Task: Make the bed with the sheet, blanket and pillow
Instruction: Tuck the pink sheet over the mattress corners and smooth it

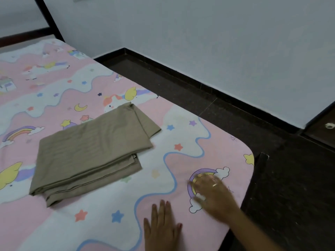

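Sheet (181, 156), pink with unicorns and rainbows, lying spread over the bed (21, 36) and hugging the near right corner, so seemingly the first step all but done. Now smoothing, by the look of it: left hand (161, 229) pressing palm-down near the bottom edge, fingers (164, 209) straight and close together, gripping nothing; right hand (212, 191) lying flat on a rainbow print just beside the corner, fingers slightly spread, blurred as if sweeping, a ring (214, 184) showing. Both touching the sheet, near each other but apart. Blanket (90, 151), olive, sitting folded in a flat stack on the sheet toward the middle, well apart from both hands, not yet opened out. No pillow showing anywhere in view. Remaining, judging from this: finishing the corner, unfolding and spreading the blanket, fetching and placing the pillow. Roughly a third of the way along. Sheet surface looking mostly flat, few creases. Beyond the bed, running alongside: dark speckled floor (235, 115), dark skirting (199, 86), plain pale wall (199, 42); at the right edge, a brown cabinet (319, 131) with a pale knob (329, 126).
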`<state>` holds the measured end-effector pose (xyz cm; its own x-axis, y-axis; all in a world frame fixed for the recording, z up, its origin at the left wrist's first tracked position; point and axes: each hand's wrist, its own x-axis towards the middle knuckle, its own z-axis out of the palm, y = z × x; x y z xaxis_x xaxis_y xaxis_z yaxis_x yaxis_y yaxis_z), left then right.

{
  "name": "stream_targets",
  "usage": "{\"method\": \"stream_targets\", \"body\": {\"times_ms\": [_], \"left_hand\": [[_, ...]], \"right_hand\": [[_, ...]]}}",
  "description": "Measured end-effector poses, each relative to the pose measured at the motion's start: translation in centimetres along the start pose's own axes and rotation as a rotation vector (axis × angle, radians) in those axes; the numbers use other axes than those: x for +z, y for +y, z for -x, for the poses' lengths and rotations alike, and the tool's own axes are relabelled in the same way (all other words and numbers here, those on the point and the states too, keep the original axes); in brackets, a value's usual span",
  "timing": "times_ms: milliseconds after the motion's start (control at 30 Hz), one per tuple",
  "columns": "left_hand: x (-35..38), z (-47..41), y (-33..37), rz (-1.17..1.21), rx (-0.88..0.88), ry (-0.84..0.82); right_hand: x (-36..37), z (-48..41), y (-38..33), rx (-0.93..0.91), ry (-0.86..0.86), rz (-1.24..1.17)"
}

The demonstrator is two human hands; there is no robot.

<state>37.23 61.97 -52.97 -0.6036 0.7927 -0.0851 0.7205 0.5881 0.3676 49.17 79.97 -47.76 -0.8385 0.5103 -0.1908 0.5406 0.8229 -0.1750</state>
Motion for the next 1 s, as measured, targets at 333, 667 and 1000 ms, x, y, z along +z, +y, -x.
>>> {"method": "stream_targets", "body": {"times_ms": [333,667,1000], "left_hand": [[2.9,-4.7,6.8,-0.016,-0.031,0.024],[4.8,-12.1,16.9,-0.013,-0.214,0.174],[5.8,-16.9,24.9,0.145,-0.634,0.013]], "right_hand": [[-5.1,-3.7,12.8,0.473,-0.123,0.094],[-5.9,-7.9,18.4,0.411,-0.143,-0.163],[-7.2,-11.8,23.2,0.434,-0.537,-0.883]]}}
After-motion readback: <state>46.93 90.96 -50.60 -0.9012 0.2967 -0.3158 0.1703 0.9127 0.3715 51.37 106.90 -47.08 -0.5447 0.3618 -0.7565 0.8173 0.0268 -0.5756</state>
